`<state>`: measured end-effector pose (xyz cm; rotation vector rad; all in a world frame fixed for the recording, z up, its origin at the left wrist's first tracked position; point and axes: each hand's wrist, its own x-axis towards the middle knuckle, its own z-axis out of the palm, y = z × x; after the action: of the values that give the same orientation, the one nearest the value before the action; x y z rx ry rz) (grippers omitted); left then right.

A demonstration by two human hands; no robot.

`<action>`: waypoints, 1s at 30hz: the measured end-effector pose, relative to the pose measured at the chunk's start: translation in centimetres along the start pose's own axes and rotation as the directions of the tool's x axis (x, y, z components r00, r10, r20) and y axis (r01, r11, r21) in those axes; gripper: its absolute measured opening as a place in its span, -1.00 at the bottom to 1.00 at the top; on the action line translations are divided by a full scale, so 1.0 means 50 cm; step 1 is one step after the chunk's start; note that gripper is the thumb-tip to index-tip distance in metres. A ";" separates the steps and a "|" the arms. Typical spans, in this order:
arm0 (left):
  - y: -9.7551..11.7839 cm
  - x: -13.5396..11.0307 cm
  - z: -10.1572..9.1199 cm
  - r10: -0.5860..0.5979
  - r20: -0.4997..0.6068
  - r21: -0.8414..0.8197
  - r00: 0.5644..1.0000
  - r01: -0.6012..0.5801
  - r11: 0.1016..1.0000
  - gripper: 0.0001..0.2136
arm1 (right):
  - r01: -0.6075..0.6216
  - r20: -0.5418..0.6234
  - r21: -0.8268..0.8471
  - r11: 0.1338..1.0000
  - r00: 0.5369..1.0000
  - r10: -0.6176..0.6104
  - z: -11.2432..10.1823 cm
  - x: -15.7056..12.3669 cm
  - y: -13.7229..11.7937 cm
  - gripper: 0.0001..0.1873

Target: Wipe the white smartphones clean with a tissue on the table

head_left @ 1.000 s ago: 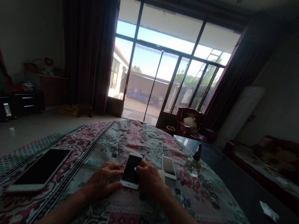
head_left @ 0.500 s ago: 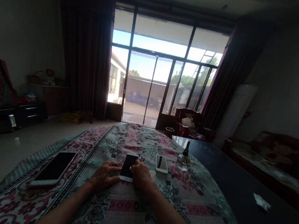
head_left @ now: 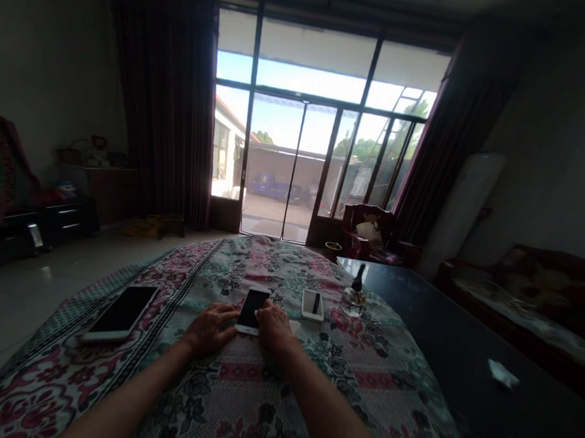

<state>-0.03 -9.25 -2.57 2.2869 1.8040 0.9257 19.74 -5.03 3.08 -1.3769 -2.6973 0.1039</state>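
A floral quilted cloth [head_left: 259,403] spreads across the table, beside a dark glass tabletop [head_left: 416,314] on the right. On the cloth lie a large smartphone [head_left: 121,313] at left, a white smartphone [head_left: 251,309] in the middle, and a smaller phone [head_left: 313,305] at right, near a glass bottle [head_left: 353,300]. The left hand [head_left: 208,329] lies spread against the white smartphone's left edge; the right hand [head_left: 273,327] curves over its right side. Whether they grip it, I cannot tell.
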 end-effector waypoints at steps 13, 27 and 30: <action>0.013 0.030 -0.020 -0.093 0.063 -0.080 0.994 0.098 0.992 -0.70 | 0.020 -0.051 0.034 0.999 0.999 -0.018 0.027 -0.002 0.015 -0.72; 0.017 0.020 -0.007 -0.055 -0.003 -0.164 0.999 0.053 0.985 -0.71 | 0.080 -0.097 0.142 0.987 0.993 -0.067 0.038 0.002 0.019 -0.71; 0.018 0.020 -0.006 -0.061 -0.003 -0.169 0.998 0.060 0.984 -0.71 | 0.093 -0.091 0.156 0.983 0.993 -0.080 0.035 0.008 0.022 -0.69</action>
<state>0.72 -8.69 -1.56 2.1185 1.7153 1.0355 20.18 -4.07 1.24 -1.1902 -2.6108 0.2434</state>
